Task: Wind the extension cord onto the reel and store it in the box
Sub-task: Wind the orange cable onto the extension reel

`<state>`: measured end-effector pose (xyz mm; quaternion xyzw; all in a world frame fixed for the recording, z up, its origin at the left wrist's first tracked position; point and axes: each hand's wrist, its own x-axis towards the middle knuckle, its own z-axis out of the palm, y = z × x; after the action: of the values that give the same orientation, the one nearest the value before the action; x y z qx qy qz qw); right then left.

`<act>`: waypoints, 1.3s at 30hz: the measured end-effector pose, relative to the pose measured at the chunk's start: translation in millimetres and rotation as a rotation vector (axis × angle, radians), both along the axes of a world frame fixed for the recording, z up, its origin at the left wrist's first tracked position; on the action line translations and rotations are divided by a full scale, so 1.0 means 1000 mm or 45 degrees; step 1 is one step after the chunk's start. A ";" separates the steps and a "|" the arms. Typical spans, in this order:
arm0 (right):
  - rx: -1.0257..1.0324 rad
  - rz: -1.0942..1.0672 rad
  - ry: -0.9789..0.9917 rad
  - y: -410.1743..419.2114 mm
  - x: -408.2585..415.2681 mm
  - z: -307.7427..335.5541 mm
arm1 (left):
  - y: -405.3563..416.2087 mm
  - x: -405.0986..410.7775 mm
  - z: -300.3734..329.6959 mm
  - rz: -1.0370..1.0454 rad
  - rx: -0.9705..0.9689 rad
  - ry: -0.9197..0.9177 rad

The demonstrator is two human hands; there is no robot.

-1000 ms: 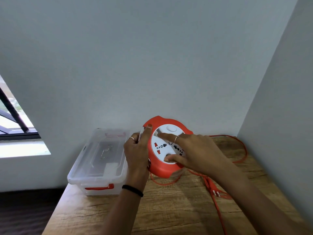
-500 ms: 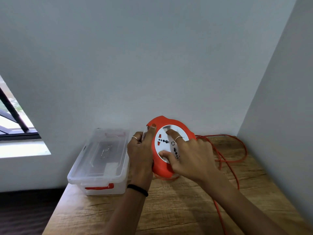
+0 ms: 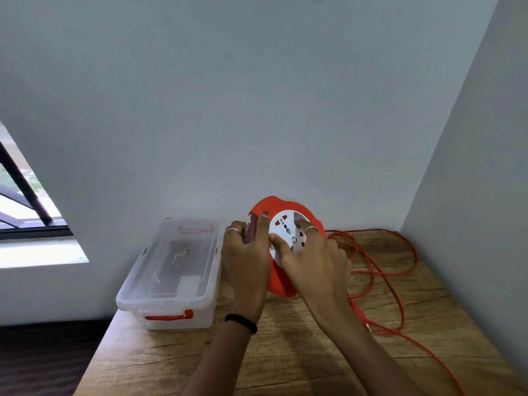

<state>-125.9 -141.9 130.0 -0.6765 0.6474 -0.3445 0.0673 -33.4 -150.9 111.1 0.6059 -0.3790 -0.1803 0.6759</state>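
Pale grey walls meet in a corner behind a wooden surface (image 3: 285, 352), and a window (image 3: 25, 201) shows at the far left. On the surface, an orange reel (image 3: 281, 284) with a white socket face (image 3: 287, 232) stands tilted on its edge close to the back wall. The left hand (image 3: 247, 264) holds the reel's left rim, its grip closed round it with the thumb lying up along the orange front and the fingers curled behind the edge; a ring shows on one finger and a black band (image 3: 241, 322) circles the wrist. The right hand (image 3: 315, 267) lies over the socket face, its grip bent onto the white disc, the thumb tip and a ringed finger pressed against it. Right of the reel, the orange extension cord (image 3: 400, 270) sprawls in loose loops across the surface, with one strand trailing toward the near right edge. Left of the reel, just beside the left hand, sits a clear plastic box (image 3: 171, 284) with its lid on and an orange latch (image 3: 168, 317) at its near end.
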 end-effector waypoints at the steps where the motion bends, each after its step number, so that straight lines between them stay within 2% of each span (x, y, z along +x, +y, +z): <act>1: -0.007 -0.006 -0.005 0.000 0.000 0.000 | 0.001 0.001 0.000 0.003 -0.015 -0.103; 3: -0.042 -0.006 0.000 0.001 -0.002 0.002 | 0.002 0.004 -0.003 0.003 -0.021 -0.332; 5: -0.071 0.001 0.032 0.004 -0.003 0.005 | 0.003 0.007 -0.004 -0.006 -0.015 -0.450; 9: -0.088 0.099 0.031 0.005 -0.011 0.005 | 0.003 0.013 0.000 -0.052 0.006 -0.304; 11: -0.111 0.221 0.133 0.005 -0.020 0.006 | 0.003 0.018 0.001 -0.083 -0.005 -0.236; 16: -0.400 0.302 0.356 0.009 -0.042 0.019 | 0.002 0.027 0.002 -0.173 0.034 -0.096; 20: -0.264 0.588 0.653 0.001 -0.056 0.027 | -0.001 0.035 0.002 -0.236 0.025 -0.081; 23: -0.177 0.670 0.797 -0.005 -0.058 0.033 | 0.001 0.036 0.005 -0.318 0.019 -0.109; 33: -0.092 0.864 1.119 -0.005 -0.062 0.053 | 0.006 0.035 0.011 -0.474 -0.005 -0.149; 36: -0.033 0.876 1.145 -0.004 -0.061 0.058 | 0.006 0.032 0.010 -0.519 -0.019 -0.145; 39: -0.079 0.893 1.138 -0.006 -0.063 0.057 | 0.005 0.032 0.008 -0.554 -0.015 -0.140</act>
<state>-189.1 -148.3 186.8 -0.9327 0.3390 -0.0005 -0.1228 -1.2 -146.1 118.8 0.5149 -0.5381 -0.2862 0.6028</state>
